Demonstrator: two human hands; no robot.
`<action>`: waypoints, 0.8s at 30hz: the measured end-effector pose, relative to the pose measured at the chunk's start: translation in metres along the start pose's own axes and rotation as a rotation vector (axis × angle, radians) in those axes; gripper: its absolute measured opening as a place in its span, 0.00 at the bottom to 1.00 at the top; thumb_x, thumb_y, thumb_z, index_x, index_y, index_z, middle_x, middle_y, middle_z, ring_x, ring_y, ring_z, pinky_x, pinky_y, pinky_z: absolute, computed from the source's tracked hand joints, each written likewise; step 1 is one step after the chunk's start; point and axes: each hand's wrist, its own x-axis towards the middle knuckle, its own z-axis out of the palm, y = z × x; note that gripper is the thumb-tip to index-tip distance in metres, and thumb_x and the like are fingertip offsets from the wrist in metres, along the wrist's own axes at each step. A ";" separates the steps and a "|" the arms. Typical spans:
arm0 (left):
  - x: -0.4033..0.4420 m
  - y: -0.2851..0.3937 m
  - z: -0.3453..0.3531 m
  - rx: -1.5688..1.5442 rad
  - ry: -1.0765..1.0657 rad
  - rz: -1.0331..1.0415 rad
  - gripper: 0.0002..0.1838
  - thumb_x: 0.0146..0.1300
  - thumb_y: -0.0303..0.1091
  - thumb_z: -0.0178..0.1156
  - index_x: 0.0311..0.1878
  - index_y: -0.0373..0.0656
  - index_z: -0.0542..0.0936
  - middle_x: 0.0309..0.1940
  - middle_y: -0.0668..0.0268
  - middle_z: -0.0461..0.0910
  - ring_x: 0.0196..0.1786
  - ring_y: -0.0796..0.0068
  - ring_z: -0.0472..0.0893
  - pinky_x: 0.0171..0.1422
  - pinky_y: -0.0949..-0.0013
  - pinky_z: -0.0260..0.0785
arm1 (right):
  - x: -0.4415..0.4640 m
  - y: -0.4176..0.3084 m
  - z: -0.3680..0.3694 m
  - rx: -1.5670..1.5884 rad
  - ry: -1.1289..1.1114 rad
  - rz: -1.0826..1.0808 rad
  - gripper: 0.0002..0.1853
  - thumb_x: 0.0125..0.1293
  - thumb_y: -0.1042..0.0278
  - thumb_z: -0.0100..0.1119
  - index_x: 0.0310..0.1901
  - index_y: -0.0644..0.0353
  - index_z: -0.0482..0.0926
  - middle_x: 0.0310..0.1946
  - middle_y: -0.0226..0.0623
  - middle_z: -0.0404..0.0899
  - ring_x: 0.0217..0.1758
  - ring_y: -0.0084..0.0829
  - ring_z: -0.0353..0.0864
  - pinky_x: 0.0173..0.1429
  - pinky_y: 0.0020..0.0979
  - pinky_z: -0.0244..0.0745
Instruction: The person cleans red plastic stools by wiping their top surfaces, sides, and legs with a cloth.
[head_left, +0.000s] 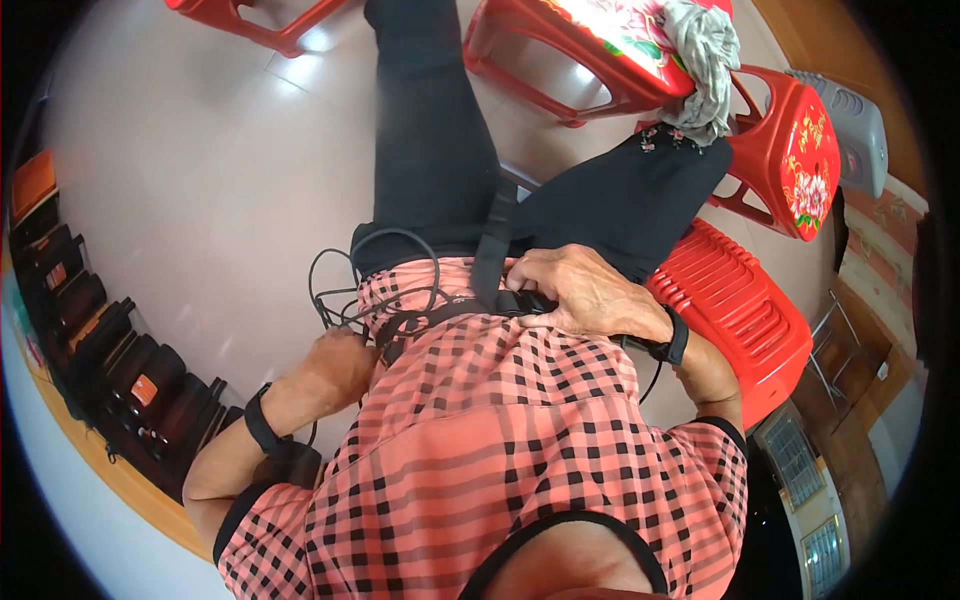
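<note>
A black waist belt (430, 318) runs across the checked pink shirt at my waist. Its dark plastic buckle (520, 302) sits at the front, and my right hand (583, 290) is closed over it with thumb and fingers. From the buckle a wide black strap (494, 245) hangs down over the trousers. At my left side, my left hand (335, 368) is curled closed beside the belt and a loose black cable (437, 262). What lies inside its fingers is hidden. The cable loops above this hand and in front of the shirt.
Red plastic stools with flower prints stand ahead, one (805, 165) at right. A grey cloth (703, 60) drapes over another. Beside my right arm is a red ribbed plastic seat (735, 310). Several dark cases (140, 375) with orange labels line the left. Pale floor tiles (200, 180) lie between.
</note>
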 end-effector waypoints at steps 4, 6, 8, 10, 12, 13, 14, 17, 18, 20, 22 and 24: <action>0.005 -0.018 -0.026 -0.257 0.280 0.206 0.06 0.58 0.28 0.58 0.37 0.38 0.79 0.31 0.53 0.79 0.38 0.54 0.79 0.44 0.56 0.73 | 0.005 -0.007 -0.006 -0.016 -0.093 0.039 0.21 0.52 0.58 0.70 0.41 0.67 0.81 0.36 0.47 0.81 0.37 0.48 0.81 0.41 0.41 0.76; 0.010 -0.021 -0.042 -0.435 0.430 0.257 0.04 0.60 0.26 0.56 0.37 0.37 0.78 0.30 0.56 0.78 0.37 0.57 0.79 0.42 0.58 0.72 | 0.007 -0.009 -0.008 -0.014 -0.130 0.057 0.22 0.52 0.58 0.70 0.42 0.67 0.81 0.37 0.47 0.81 0.38 0.47 0.82 0.43 0.41 0.76; 0.017 -0.016 -0.052 -0.597 0.525 0.204 0.05 0.63 0.25 0.53 0.34 0.34 0.76 0.27 0.59 0.79 0.36 0.60 0.80 0.40 0.59 0.72 | 0.009 -0.009 -0.008 -0.011 -0.145 0.057 0.22 0.52 0.58 0.70 0.43 0.67 0.81 0.37 0.47 0.81 0.39 0.47 0.82 0.43 0.41 0.76; 0.022 -0.017 -0.056 -0.683 0.446 0.203 0.05 0.63 0.26 0.53 0.34 0.34 0.76 0.26 0.62 0.77 0.33 0.66 0.78 0.38 0.63 0.71 | 0.009 -0.008 -0.007 0.000 -0.144 0.053 0.22 0.52 0.58 0.70 0.43 0.67 0.81 0.37 0.47 0.81 0.39 0.47 0.82 0.44 0.41 0.76; 0.027 -0.018 -0.066 -0.756 0.437 0.228 0.05 0.63 0.26 0.53 0.34 0.34 0.76 0.25 0.63 0.75 0.31 0.72 0.76 0.36 0.66 0.70 | 0.008 -0.008 -0.007 0.013 -0.121 0.038 0.22 0.52 0.59 0.70 0.43 0.68 0.81 0.38 0.48 0.81 0.40 0.47 0.82 0.44 0.41 0.76; 0.030 -0.018 -0.074 -0.785 0.469 0.256 0.05 0.63 0.26 0.53 0.35 0.34 0.76 0.24 0.64 0.74 0.29 0.75 0.75 0.35 0.68 0.69 | 0.007 0.000 -0.002 -0.013 -0.052 -0.091 0.25 0.47 0.59 0.74 0.44 0.64 0.79 0.34 0.41 0.76 0.25 0.36 0.74 0.33 0.37 0.71; 0.032 -0.018 -0.085 -0.811 0.500 0.288 0.05 0.63 0.26 0.53 0.35 0.34 0.76 0.24 0.65 0.73 0.28 0.77 0.73 0.34 0.70 0.69 | 0.006 0.000 -0.005 -0.002 -0.101 -0.044 0.25 0.49 0.57 0.72 0.45 0.65 0.79 0.35 0.41 0.77 0.26 0.36 0.75 0.34 0.37 0.72; 0.032 -0.013 -0.134 -0.705 0.493 0.210 0.08 0.63 0.26 0.53 0.41 0.32 0.77 0.31 0.63 0.78 0.36 0.76 0.77 0.46 0.70 0.71 | 0.005 0.004 -0.015 0.045 -0.121 -0.109 0.24 0.51 0.56 0.70 0.45 0.65 0.80 0.33 0.41 0.78 0.28 0.36 0.77 0.35 0.36 0.74; 0.036 -0.010 -0.149 -0.668 0.539 0.248 0.08 0.63 0.26 0.53 0.41 0.31 0.77 0.31 0.62 0.78 0.37 0.76 0.78 0.47 0.70 0.71 | 0.004 0.004 -0.021 0.068 -0.130 -0.106 0.24 0.51 0.56 0.70 0.45 0.65 0.80 0.32 0.41 0.78 0.28 0.36 0.77 0.35 0.36 0.74; 0.047 -0.003 -0.176 -0.625 0.586 0.331 0.08 0.64 0.28 0.54 0.40 0.33 0.76 0.30 0.64 0.77 0.35 0.76 0.77 0.44 0.70 0.71 | 0.003 -0.003 -0.035 0.071 -0.091 -0.057 0.22 0.52 0.56 0.68 0.44 0.65 0.81 0.31 0.42 0.79 0.29 0.38 0.79 0.36 0.36 0.75; 0.059 0.004 -0.209 -0.504 0.672 0.446 0.07 0.63 0.30 0.54 0.37 0.35 0.74 0.25 0.66 0.71 0.30 0.77 0.72 0.38 0.70 0.68 | 0.007 -0.018 -0.060 0.034 -0.002 0.025 0.20 0.53 0.57 0.67 0.42 0.65 0.81 0.30 0.45 0.80 0.33 0.42 0.82 0.38 0.38 0.76; 0.070 0.006 -0.245 -0.332 0.700 0.493 0.09 0.64 0.32 0.55 0.38 0.35 0.74 0.26 0.65 0.72 0.30 0.78 0.72 0.38 0.69 0.68 | 0.011 -0.009 -0.077 -0.018 0.250 -0.064 0.17 0.56 0.58 0.64 0.41 0.64 0.81 0.30 0.43 0.78 0.30 0.39 0.81 0.37 0.37 0.77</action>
